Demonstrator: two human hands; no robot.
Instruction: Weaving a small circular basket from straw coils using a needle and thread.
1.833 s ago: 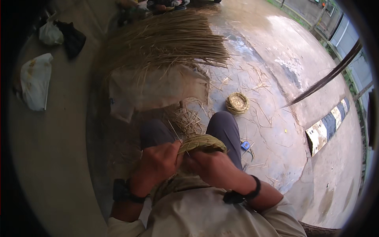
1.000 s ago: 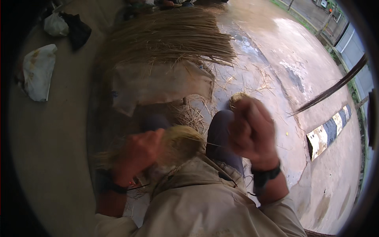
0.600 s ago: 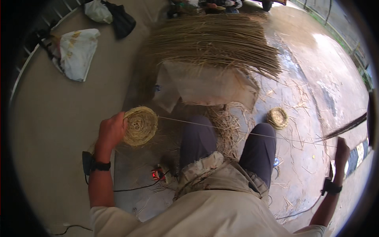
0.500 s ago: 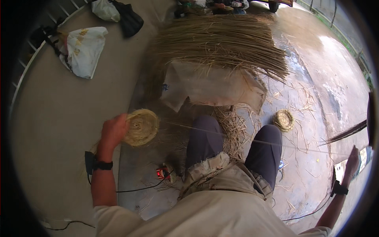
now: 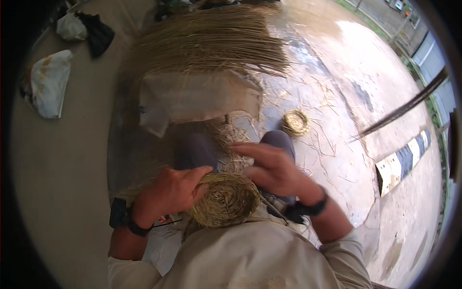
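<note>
A small round basket (image 5: pixel 226 202) of coiled straw sits tilted in front of my body, its hollow inside facing up. My left hand (image 5: pixel 174 190) is closed on its left rim, with the fingers partly hidden. Close to the right rim is my right hand (image 5: pixel 281 172), slightly blurred, its fingers bent and pointing left. What those fingers hold, if anything, cannot be made out. A second woven straw basket (image 5: pixel 295 123) rests on the floor beyond my right knee.
Ahead lies a big pile of long dry stalks (image 5: pixel 207 41), with a pale sheet (image 5: pixel 202 98) at its near side. Loose straw bits litter the floor. White and black bags (image 5: pixel 49 83) are at the far left. A black-and-white striped barrier (image 5: pixel 404 161) lies at right.
My right hand has come in from the far right, where a thin strand stretched from the basket toward it. My left hand has brought the basket rightward and closer to my body. The view has shifted right.
</note>
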